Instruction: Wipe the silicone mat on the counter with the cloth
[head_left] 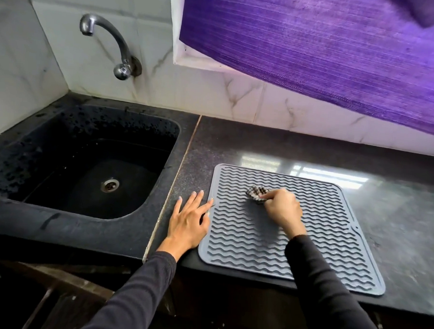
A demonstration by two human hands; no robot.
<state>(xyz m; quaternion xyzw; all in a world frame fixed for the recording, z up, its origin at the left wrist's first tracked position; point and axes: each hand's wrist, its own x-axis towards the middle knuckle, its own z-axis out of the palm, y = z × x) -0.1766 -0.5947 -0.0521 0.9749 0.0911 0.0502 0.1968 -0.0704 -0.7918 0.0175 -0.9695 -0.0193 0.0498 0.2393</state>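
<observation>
Cloth (pixel 257 194) sits bunched in my right hand (pixel 282 209), fingers curled round it, pressed onto the ribbed silicone mat (pixel 333 235) near its far-left part. My left hand (pixel 189 223) lies flat with fingers spread on the counter (pixel 396 224), fingertips touching the mat's left edge. I judge a hard stroke could slide or buckle the mat, since only that edge is braced.

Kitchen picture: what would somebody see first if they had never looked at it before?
Probably the big purple curtain hanging across the top right. Below it, a grey wavy mat lies on the dark counter, where the right hand holds a small checked cloth bunched against the mat, while the left hand lies flat at the mat's left edge. To the left sits a deep black sink with a curved tap on the wall above it.
</observation>
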